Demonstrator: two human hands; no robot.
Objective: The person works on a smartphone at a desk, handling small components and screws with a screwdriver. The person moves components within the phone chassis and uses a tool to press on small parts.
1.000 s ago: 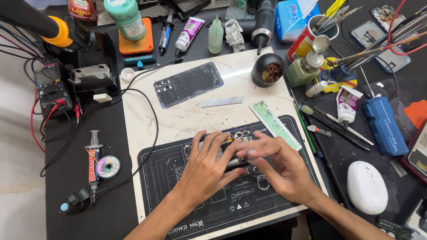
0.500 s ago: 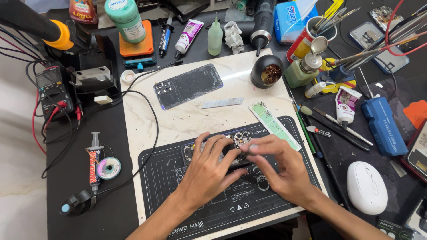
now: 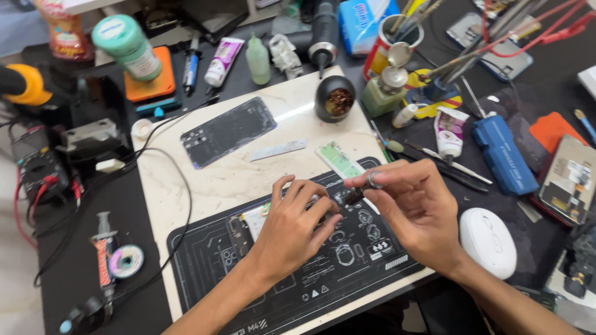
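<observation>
A white mouse point(image 3: 488, 242) sits at the near right of the worktop point(image 3: 198, 180). A green-capped bottle point(image 3: 127, 46) stands far left, beside an orange pad point(image 3: 164, 80). A solder reel point(image 3: 126, 260) lies near left.

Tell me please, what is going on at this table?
A person is working on an opened phone that lies on a black repair mat. The left hand rests on the phone and steadies it. The right hand is raised above the mat and pinches a small dark tool between its fingertips. A detached back cover lies on the marble slab behind.
</observation>
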